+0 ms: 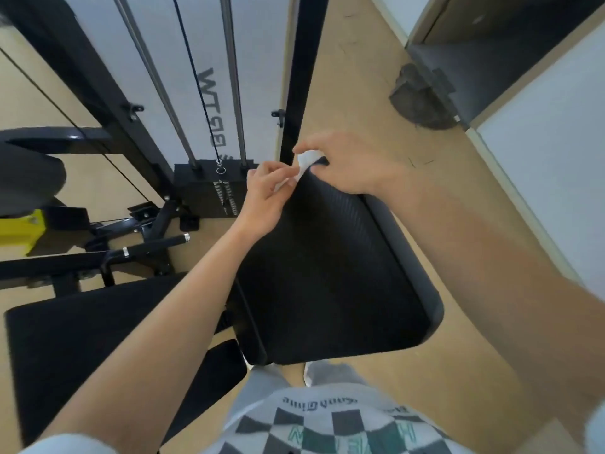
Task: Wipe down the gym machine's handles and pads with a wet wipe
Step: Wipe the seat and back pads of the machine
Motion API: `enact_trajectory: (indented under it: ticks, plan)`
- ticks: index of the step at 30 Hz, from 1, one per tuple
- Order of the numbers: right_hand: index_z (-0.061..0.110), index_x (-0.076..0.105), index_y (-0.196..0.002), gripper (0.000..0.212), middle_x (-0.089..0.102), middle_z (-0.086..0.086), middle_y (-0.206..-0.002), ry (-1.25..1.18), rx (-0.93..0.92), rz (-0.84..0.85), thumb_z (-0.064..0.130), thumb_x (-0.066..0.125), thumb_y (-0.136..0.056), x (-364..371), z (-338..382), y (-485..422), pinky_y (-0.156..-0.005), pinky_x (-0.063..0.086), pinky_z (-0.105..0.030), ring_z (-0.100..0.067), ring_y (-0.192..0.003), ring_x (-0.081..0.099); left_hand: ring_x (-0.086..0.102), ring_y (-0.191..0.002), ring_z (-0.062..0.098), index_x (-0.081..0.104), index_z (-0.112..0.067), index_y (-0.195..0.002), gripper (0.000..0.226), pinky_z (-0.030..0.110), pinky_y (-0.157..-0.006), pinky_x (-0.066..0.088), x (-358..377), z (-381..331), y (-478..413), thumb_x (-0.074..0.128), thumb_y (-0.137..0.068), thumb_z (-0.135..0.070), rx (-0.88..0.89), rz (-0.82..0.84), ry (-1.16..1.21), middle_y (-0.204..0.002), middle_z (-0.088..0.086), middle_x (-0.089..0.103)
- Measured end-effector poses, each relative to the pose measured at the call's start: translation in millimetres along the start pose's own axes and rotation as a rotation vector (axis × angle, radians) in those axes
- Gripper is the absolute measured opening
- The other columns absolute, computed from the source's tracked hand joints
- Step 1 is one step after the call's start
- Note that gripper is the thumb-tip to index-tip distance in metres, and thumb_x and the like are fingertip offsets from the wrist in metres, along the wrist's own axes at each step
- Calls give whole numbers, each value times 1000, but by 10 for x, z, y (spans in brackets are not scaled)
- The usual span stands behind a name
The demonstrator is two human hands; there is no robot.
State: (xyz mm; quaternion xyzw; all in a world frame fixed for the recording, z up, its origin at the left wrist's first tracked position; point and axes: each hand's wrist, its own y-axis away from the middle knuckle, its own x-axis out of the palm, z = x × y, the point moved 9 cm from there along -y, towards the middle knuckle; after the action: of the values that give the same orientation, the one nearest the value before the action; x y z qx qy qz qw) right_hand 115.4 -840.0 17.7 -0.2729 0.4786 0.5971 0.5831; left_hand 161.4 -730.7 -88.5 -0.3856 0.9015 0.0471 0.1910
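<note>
A tan floor runs under the gym machine, with a yellow part at the far left edge and a black grip handle just right of it. Behind, 2 steel guide rods and a cable drop to the weight stack. The left hand pinches the lower corner of a white wet wipe, bunched and small (its folds are hard to read). The right hand grips its upper part, both held at the top edge of the ribbed black back pad. A seat pad lies lower left, partly hidden by the forearm.
</note>
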Motion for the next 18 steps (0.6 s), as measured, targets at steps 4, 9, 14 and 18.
enact_trajectory:
  ticks: [4,9,14,18]
  plan:
    - [17,71,-124,28,67,-2,-121,150,-45,283,12,56,-101,245,115,-301,-95,47,-30,-19,-113,61,59,-101,13,69,-20,-123,23,19,-93,47,-56,1,75,62,-102,-15,15,-67,46,-104,-12,59]
    - [15,76,-107,16,66,5,-93,288,5,333,18,64,-97,68,108,-460,-78,43,-28,-16,-93,61,68,-102,11,73,-21,-121,24,42,-92,58,-51,91,87,68,-99,-27,-56,-130,162,-109,-4,73]
    - [10,74,-93,16,71,-6,-89,231,154,321,24,67,-96,-137,-93,-579,-61,47,-24,-13,-76,65,69,-109,10,74,-20,-121,25,43,-99,57,-28,-64,-50,69,-97,-25,-33,-107,255,-114,-6,75]
    - [17,69,-86,11,67,-2,-86,253,190,370,25,71,-93,-60,-138,-613,-61,43,-23,-15,-77,62,69,-112,10,75,-13,-119,25,44,-101,56,2,-10,28,71,-96,-20,-9,-145,283,-117,-2,74]
